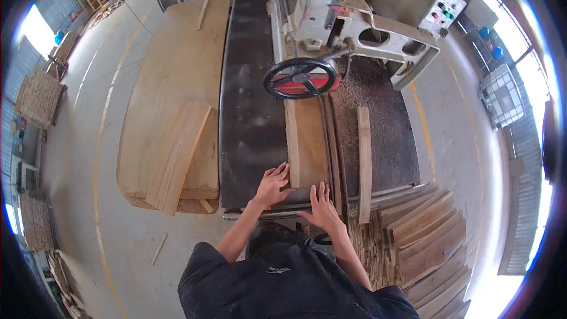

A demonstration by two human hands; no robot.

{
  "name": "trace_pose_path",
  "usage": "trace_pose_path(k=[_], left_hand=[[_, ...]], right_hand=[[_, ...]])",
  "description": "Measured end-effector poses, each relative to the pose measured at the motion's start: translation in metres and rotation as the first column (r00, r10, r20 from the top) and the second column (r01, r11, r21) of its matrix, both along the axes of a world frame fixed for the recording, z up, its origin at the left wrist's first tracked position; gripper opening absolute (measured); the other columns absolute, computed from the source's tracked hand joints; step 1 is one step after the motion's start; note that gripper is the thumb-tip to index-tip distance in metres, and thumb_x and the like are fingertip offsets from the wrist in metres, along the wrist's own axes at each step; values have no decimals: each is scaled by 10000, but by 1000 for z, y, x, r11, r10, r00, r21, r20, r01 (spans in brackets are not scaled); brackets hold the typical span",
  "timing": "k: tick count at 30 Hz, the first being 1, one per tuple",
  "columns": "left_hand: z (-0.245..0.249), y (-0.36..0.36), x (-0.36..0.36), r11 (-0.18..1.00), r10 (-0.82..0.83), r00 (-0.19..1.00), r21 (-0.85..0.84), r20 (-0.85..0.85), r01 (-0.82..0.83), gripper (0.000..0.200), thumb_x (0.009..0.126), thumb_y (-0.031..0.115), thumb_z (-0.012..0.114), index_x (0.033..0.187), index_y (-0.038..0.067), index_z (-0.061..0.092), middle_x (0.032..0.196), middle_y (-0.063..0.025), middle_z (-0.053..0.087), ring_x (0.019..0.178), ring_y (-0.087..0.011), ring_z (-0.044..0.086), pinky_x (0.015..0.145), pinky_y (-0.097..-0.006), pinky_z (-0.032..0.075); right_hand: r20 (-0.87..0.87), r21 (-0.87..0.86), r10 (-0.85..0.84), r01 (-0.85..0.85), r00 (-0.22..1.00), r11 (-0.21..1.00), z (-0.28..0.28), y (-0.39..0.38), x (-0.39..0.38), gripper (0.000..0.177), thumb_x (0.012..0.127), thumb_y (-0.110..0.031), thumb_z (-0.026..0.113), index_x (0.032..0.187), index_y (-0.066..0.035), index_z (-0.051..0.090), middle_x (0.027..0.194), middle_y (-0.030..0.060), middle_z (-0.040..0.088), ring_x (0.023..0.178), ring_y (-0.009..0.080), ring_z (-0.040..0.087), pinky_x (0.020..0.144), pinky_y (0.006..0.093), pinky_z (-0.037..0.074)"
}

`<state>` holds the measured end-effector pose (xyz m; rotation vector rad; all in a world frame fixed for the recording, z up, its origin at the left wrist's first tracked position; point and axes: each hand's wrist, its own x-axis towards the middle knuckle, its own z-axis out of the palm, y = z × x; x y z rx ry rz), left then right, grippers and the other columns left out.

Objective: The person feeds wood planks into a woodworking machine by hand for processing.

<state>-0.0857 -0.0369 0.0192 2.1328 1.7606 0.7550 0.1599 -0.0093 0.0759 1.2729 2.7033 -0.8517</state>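
Note:
A pale wooden strip (293, 152) runs lengthwise along the machine bed, its far end under the handwheel. My left hand (273, 186) is at the near end of the strip, fingers stretched along its left side and thumb beside the end. My right hand (323, 208) rests with fingers spread at the front of the machine, close to a tan flat surface (313, 142) beside the strip. Nothing is held in it. Ahead stands the saw-like machine (319, 12), with a black handwheel (300, 78) over the strip.
A large wooden table (159, 82) on the left carries a wide plank (180, 156). Right of a long rail, another narrow strip (364, 159) lies on the sawdust-strewn bed (390, 136). Stacked boards (428, 236) fill the lower right. A control panel (443, 13) is at the upper right.

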Motion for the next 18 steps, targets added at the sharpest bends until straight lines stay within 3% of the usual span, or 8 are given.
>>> trace_pose_path(k=[2, 5, 11, 18], left_hand=[[0, -1, 0, 999, 11, 998, 35, 63, -13, 466, 853, 335, 781, 1187, 14, 731, 1541, -174, 522, 1479, -289, 433, 1164, -471, 358], [5, -1, -2, 999, 13, 998, 32, 65, -15, 504, 855, 371, 787, 1196, 4, 730, 1519, -180, 544, 1468, -286, 450, 1163, -462, 362], [12, 1, 0, 994, 95, 969, 30, 227, -104, 589, 820, 457, 826, 1131, -37, 745, 1468, -174, 595, 1432, -288, 494, 1153, -435, 374], [3, 3, 0, 994, 100, 972, 24, 214, -108, 608, 781, 468, 852, 1101, -39, 755, 1480, -164, 588, 1423, -275, 502, 1148, -437, 375]], right_hand=[[151, -35, 37, -32, 988, 999, 13, 0, -9, 1117, 838, -599, 763, 1561, 85, 255, 1572, 493, 78, 1466, 676, 125, 1160, 632, 353], [205, -38, 52, -45, 977, 998, 7, -2, -15, 1158, 802, -622, 785, 1564, 79, 267, 1557, 519, 29, 1450, 703, 111, 1143, 654, 359], [240, -87, 88, -69, 967, 994, 14, 6, -16, 1292, 689, -667, 844, 1574, 73, 263, 1542, 542, 9, 1447, 715, 72, 1159, 649, 338], [280, -129, 90, -55, 956, 990, 11, 9, -20, 1356, 634, -683, 868, 1582, 61, 246, 1549, 539, -44, 1454, 709, 41, 1168, 644, 326]])
